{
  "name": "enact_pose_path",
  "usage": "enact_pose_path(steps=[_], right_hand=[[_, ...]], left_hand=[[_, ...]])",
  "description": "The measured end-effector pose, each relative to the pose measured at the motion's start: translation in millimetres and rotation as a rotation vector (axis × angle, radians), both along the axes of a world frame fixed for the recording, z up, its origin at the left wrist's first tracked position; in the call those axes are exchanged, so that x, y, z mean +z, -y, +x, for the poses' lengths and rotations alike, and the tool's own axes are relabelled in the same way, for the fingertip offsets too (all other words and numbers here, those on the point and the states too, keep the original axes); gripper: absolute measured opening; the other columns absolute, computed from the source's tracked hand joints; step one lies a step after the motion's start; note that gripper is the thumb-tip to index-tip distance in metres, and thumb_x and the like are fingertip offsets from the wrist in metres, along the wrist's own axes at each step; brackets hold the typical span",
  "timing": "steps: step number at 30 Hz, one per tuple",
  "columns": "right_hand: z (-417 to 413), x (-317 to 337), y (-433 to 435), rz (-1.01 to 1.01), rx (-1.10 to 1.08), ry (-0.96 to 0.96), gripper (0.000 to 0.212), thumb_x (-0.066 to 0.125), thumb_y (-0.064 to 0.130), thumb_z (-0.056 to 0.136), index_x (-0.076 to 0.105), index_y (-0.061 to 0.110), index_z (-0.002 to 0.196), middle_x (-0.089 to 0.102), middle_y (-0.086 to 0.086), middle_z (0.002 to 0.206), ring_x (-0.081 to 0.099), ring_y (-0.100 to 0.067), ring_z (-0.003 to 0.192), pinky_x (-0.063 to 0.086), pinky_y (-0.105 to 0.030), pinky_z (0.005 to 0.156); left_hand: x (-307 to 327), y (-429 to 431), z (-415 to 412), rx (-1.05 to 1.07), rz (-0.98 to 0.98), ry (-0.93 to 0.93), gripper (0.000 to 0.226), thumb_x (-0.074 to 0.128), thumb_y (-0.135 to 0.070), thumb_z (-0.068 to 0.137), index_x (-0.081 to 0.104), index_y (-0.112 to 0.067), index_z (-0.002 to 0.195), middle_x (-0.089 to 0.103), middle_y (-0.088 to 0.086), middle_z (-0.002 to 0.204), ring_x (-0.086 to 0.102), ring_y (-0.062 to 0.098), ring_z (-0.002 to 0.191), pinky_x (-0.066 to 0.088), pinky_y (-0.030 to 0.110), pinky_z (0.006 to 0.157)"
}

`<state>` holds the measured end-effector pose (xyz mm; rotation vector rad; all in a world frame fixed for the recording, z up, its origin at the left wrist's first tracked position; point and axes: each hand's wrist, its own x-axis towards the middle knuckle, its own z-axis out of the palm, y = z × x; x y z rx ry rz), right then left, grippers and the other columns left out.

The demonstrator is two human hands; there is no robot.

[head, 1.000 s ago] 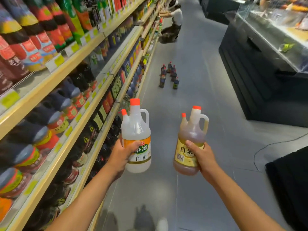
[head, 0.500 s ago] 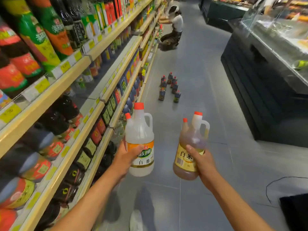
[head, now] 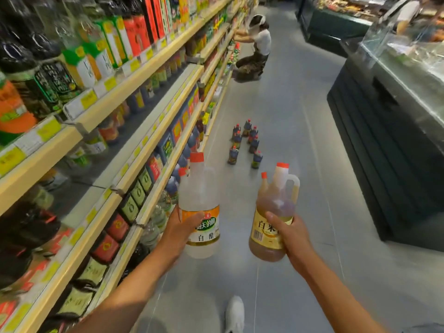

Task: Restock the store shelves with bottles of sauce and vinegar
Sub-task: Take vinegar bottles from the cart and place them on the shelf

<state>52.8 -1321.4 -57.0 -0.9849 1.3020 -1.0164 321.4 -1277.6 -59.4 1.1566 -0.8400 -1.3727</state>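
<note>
Head camera, supermarket aisle: a person carries two handled jugs of vinegar out in front of the body, both upright and apart from each other, above the grey tiled floor [head: 300, 140]. The left hand [head: 181, 233] grasps the clear white-vinegar jug [head: 200, 207] around its green and orange label, thumb across the front; the jug has a red cap and sits just to the right of the shelving [head: 153, 131]. The right hand [head: 292, 233] grasps the amber rice-vinegar jug [head: 274, 219] around its yellow label, fingers wrapped from the right side; this jug hangs further from the shelving, toward the middle of the aisle.

The shelving runs the length of the aisle along the left, its wood-coloured edges lined with yellow price tags and its tiers packed with dark sauce bottles and labelled jugs. Beyond the two carried jugs, a cluster of dark bottles [head: 246, 145] stands on the floor near the foot of the shelving. Further down, a second person [head: 257, 48] crouches against the shelving, arms reaching into it. Across the aisle from the shelving stands a dark display counter [head: 389, 121] with a glass top. A white shoe [head: 234, 313] shows at the bottom edge.
</note>
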Motion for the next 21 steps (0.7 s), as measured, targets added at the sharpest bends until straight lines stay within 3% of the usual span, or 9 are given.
enact_pose_path(steps=[4,7,9,12,17,21], right_hand=[[0.6,5.1,79.5,-0.01,0.091,-0.019,0.081,0.088,0.053,0.049,0.068,0.019,0.121,0.079,-0.008,0.105,0.076,-0.029,0.096,0.06,-0.046,0.085],[16.9,6.4,129.0,0.001,0.175,-0.01,0.072,0.088,0.048,0.057,0.069,0.018,0.119,0.079,-0.009,0.105,0.076,-0.031,0.096,0.06,-0.047,0.086],[36.7,4.6,157.7,0.016,0.234,0.0,0.069,0.088,0.046,0.058,0.069,0.018,0.118,0.079,-0.009,0.104,0.076,-0.031,0.096,0.06,-0.048,0.084],[78.7,-2.5,194.5,0.03,0.319,0.006,0.076,0.087,0.052,0.053,0.068,0.02,0.12,0.079,-0.008,0.104,0.077,-0.029,0.094,0.06,-0.048,0.084],[163.4,-12.5,243.5,0.002,0.464,0.037,0.06,0.089,0.034,0.071,0.064,0.02,0.124,0.078,-0.01,0.107,0.076,-0.03,0.094,0.062,-0.039,0.072],[229.6,-14.2,269.4,0.005,0.581,0.063,0.069,0.09,0.044,0.06,0.066,0.023,0.121,0.079,-0.008,0.104,0.077,-0.029,0.092,0.062,-0.032,0.066]], left_hand=[[-3.2,51.0,-5.5,0.098,-0.005,-0.015,0.088,0.078,-0.041,0.065,0.05,-0.021,0.146,0.071,0.013,0.13,0.07,0.033,0.118,0.061,0.044,0.091],[-7.6,78.3,6.4,0.17,0.025,-0.013,0.077,0.081,-0.047,0.065,0.054,-0.041,0.137,0.073,0.002,0.128,0.073,0.02,0.112,0.063,0.033,0.08],[-10.7,91.7,23.3,0.215,0.047,-0.004,0.071,0.085,-0.051,0.065,0.058,-0.048,0.13,0.072,0.002,0.129,0.072,0.02,0.113,0.062,0.037,0.083],[-16.9,108.8,59.2,0.27,0.056,0.031,0.08,0.091,-0.056,0.065,0.059,-0.043,0.136,0.07,0.009,0.131,0.069,0.031,0.119,0.061,0.043,0.089],[-12.1,131.1,115.9,0.397,0.056,0.074,0.094,0.094,-0.058,0.06,0.057,-0.028,0.14,0.072,0.008,0.13,0.069,0.03,0.12,0.06,0.037,0.089],[-12.9,140.7,152.7,0.511,0.08,0.053,0.089,0.088,-0.039,0.057,0.053,-0.022,0.138,0.073,0.006,0.127,0.069,0.027,0.119,0.061,0.036,0.089]])
